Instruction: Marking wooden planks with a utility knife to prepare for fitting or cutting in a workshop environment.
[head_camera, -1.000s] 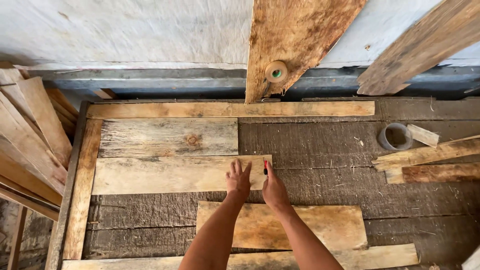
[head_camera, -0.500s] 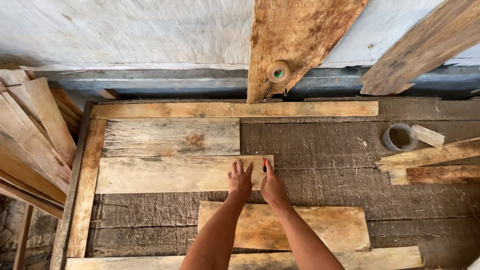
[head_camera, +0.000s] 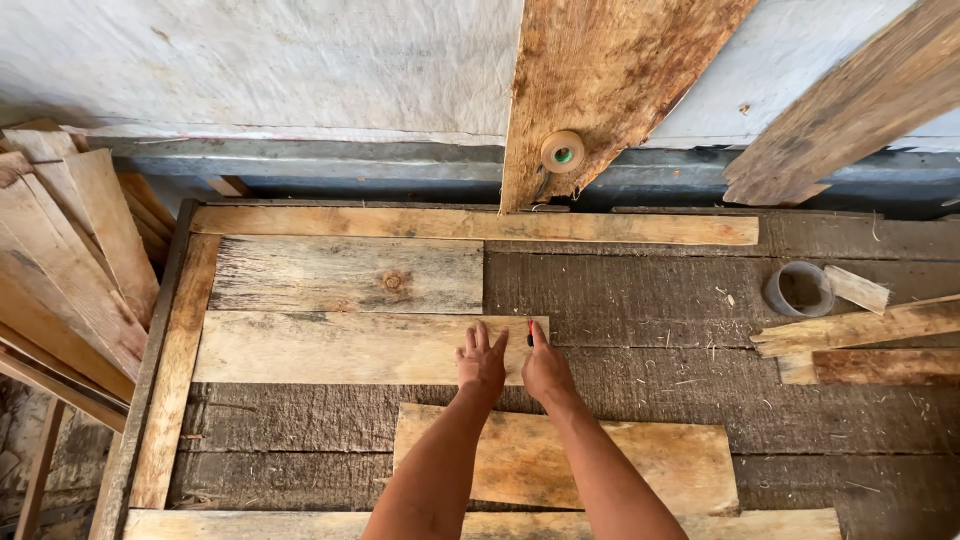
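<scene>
Fingers: left hand (head_camera: 481, 362) spread flat on pale plank (head_camera: 350, 347); right hand (head_camera: 545, 368) pinched on small red-and-black marker (head_camera: 530, 331) at the plank's right end. Both placed as a second ago; view shifted slightly. Plank: on dark wooden tabletop (head_camera: 640, 300), long axis left-right. Marker: upright, tip away from the person. Nearby: tape roll (head_camera: 799, 288), right.

Right of pale plank (head_camera: 350, 347): bare dark boards, open to tape ring (head_camera: 798, 289) and offcuts (head_camera: 860, 340). Left: stacked planks (head_camera: 60, 260).
</scene>
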